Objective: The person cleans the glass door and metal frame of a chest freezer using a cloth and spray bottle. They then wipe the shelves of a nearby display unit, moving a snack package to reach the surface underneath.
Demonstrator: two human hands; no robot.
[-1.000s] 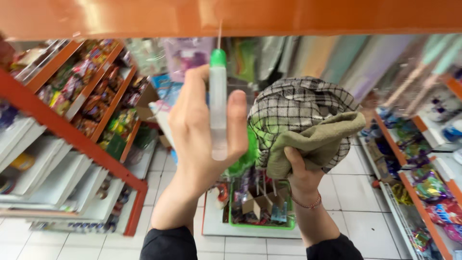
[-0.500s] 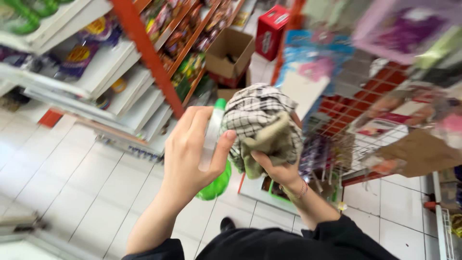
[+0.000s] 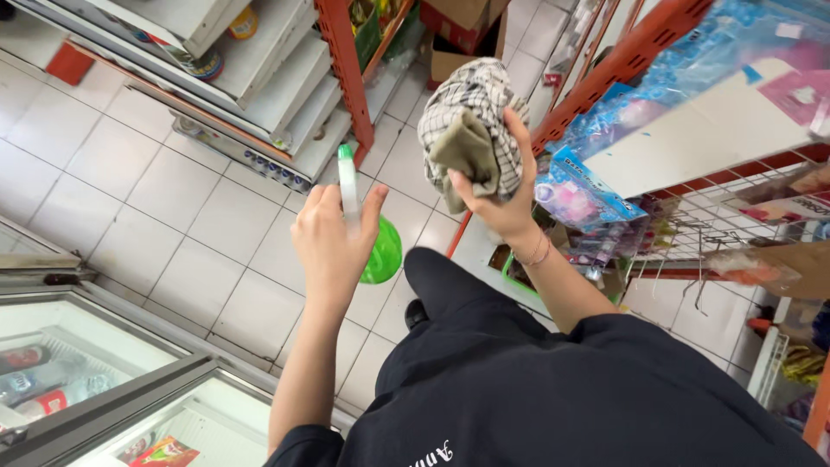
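Freezer (image 3: pixel 95 380) at lower left, lid closed. Left hand (image 3: pixel 333 246) over tiled floor (image 3: pixel 164 207), fingers (image 3: pixel 373 203) wrapped around green spray bottle (image 3: pixel 367 242), nozzle up. Open floor left of it. Right hand (image 3: pixel 501 186) raised, fingers clamped on bunched checked cloth (image 3: pixel 471 130), just beside orange shelf post (image 3: pixel 596 86). Wire rack (image 3: pixel 726 225) close at right.

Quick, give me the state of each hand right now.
Left hand: closed around a green spray bottle.
Right hand: closed on a bunched checked cloth.
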